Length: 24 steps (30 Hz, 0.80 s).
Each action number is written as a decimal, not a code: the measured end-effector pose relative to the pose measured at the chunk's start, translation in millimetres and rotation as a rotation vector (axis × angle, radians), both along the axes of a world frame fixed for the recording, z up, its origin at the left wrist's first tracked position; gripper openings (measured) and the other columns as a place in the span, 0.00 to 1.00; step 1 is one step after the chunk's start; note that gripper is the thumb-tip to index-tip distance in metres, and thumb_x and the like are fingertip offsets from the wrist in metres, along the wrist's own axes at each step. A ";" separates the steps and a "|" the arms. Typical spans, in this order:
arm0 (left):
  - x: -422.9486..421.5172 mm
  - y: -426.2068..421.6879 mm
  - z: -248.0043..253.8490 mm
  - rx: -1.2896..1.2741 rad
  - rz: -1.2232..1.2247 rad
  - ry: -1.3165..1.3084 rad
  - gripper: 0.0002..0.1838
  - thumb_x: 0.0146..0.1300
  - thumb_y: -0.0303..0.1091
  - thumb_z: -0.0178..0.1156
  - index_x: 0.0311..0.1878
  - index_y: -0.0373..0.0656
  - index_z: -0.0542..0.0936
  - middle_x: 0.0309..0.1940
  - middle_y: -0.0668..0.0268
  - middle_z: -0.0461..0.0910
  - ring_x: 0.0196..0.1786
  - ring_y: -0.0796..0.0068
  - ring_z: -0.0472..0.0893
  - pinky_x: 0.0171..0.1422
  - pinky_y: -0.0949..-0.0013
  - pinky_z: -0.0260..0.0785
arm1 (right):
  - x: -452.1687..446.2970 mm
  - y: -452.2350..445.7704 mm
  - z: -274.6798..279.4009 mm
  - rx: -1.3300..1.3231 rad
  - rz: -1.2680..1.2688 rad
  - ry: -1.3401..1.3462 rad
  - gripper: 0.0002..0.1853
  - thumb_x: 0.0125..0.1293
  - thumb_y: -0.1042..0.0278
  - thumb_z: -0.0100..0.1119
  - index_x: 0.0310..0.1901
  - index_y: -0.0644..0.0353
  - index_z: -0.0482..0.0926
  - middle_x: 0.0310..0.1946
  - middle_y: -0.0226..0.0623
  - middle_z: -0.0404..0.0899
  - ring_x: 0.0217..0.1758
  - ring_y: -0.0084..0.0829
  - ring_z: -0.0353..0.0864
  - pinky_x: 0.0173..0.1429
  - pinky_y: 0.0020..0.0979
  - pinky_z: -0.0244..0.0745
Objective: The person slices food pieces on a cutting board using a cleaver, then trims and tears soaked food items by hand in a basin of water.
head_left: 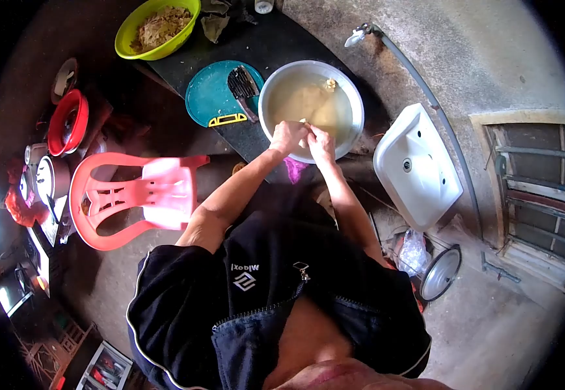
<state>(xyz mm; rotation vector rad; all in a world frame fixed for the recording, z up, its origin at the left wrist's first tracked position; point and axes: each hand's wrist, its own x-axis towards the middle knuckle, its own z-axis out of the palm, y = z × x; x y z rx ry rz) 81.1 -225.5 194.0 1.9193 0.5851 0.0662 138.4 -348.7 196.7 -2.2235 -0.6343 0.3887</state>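
Observation:
Over the near rim of a wide metal basin (pixel 358 133), my left hand (pixel 287 135) and my right hand (pixel 321 143) meet, both closed. Between their fingers is a small pale piece (pixel 303 141); its kind is too small to make out. Cloudy yellowish water (pixel 308 101) fills the basin, and a pale lump (pixel 330 84) shows near its far side. To the left lies a round teal board (pixel 204 91) with a black-bladed cleaver (pixel 242 84) and a yellow-framed tool (pixel 228 119) on it. A bit of purple plastic (pixel 295 170) hangs below the basin.
A green bowl (pixel 191 23) of shredded pale food stands on the dark table (pixel 282 39). A pink plastic chair (pixel 165 195) is to my left, with a red basin (pixel 67 123) beyond. On my right are a white sink (pixel 419 169), a tap (pixel 357 36) and a round lid (pixel 441 273).

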 end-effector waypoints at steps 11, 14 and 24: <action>-8.5 -3.0 -33.8 -0.242 0.106 -0.093 0.12 0.56 0.36 0.59 0.37 0.39 0.84 0.25 0.62 0.83 0.29 0.77 0.81 0.38 0.69 0.74 | 5.0 -10.4 -15.2 0.023 0.043 -0.040 0.19 0.60 0.64 0.52 0.52 0.57 0.78 0.30 0.51 0.81 0.33 0.38 0.83 0.40 0.34 0.76; -6.3 -6.8 -3.4 -0.052 0.074 -0.012 0.12 0.57 0.38 0.59 0.38 0.41 0.84 0.27 0.58 0.83 0.30 0.70 0.83 0.39 0.67 0.74 | 0.7 -5.3 10.3 -0.023 0.047 0.094 0.18 0.63 0.64 0.50 0.54 0.55 0.76 0.31 0.51 0.80 0.34 0.41 0.82 0.40 0.36 0.76; -9.3 1.5 5.9 0.047 -0.073 -0.130 0.12 0.57 0.36 0.56 0.40 0.42 0.83 0.33 0.55 0.82 0.37 0.57 0.83 0.45 0.64 0.75 | 13.3 -2.3 -4.2 -0.148 0.190 -0.089 0.17 0.65 0.63 0.50 0.54 0.58 0.75 0.33 0.54 0.80 0.36 0.49 0.81 0.40 0.43 0.75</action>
